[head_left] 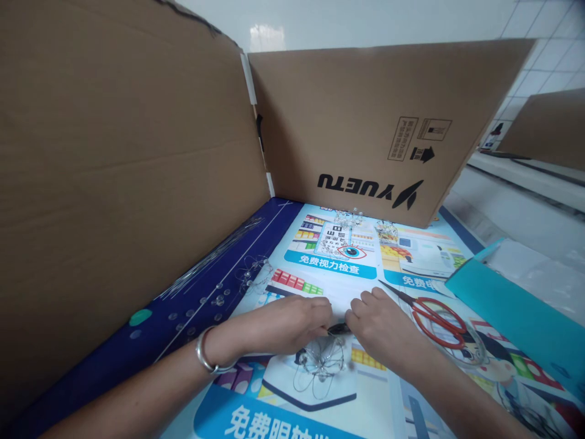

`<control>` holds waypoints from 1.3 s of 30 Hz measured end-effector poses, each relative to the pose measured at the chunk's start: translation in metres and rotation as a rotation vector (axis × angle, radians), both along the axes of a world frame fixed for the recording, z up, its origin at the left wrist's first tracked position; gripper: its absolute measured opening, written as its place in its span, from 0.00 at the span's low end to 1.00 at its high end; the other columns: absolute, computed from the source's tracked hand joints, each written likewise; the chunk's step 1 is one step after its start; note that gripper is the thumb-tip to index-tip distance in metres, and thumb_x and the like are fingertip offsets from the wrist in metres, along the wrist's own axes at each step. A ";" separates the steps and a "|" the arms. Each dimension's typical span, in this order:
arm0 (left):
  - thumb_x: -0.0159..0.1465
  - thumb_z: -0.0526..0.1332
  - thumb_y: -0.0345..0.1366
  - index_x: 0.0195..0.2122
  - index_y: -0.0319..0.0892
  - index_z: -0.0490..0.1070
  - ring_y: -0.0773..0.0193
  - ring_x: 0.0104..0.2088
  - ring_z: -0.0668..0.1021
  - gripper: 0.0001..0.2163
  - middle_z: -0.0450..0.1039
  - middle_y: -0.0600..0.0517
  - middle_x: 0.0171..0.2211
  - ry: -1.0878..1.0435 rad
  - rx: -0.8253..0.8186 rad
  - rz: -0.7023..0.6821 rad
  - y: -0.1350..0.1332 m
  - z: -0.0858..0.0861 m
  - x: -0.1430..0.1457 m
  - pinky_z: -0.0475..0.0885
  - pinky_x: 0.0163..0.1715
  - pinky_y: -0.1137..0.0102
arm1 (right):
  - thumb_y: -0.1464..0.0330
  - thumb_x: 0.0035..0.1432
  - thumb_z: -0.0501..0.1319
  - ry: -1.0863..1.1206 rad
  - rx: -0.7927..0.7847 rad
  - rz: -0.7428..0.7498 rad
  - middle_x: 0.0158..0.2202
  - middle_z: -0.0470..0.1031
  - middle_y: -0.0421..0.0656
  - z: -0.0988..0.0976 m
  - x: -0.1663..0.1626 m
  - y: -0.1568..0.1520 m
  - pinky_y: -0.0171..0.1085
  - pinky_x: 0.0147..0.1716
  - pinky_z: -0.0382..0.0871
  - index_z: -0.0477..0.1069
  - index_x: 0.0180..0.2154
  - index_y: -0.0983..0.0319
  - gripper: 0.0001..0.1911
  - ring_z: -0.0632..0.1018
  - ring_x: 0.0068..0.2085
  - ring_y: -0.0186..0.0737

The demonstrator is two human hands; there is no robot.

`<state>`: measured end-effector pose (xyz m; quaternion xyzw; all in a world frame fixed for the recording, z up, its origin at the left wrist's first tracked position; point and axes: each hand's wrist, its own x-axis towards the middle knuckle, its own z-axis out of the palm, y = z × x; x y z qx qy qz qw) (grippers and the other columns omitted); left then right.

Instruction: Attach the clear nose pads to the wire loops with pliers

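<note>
My left hand (299, 321), with a silver bangle on its wrist, is closed in a pinch near the middle of the table. Just across from it my right hand (380, 323) is closed too, knuckles up. A short dark piece (338, 329) spans the small gap between both hands; its kind is not clear, and its ends disappear into the fingers. Right below lies a flower-like shape of thin wire loops with clear beads (323, 360). Red-handled scissors (439, 323) lie to the right of my right hand, blades pointing to the far left.
Cardboard panels (375, 122) wall off the back and left. Straight wires (205, 262) and loose clear beads (219, 300) lie on the dark blue strip at left. More beaded wire shapes (350, 217) sit farther back. A turquoise box (516, 317) stands at right, beside a coil (478, 347).
</note>
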<state>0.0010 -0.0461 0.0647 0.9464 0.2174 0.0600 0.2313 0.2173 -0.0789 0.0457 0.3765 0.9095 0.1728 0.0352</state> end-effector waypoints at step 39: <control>0.60 0.52 0.30 0.29 0.41 0.63 0.67 0.25 0.69 0.04 0.68 0.53 0.26 -0.002 0.148 -0.009 0.002 0.002 -0.002 0.59 0.25 0.73 | 0.59 0.56 0.55 0.101 -0.304 -0.291 0.28 0.73 0.41 0.032 0.020 -0.016 0.37 0.29 0.50 0.71 0.29 0.58 0.12 0.71 0.32 0.39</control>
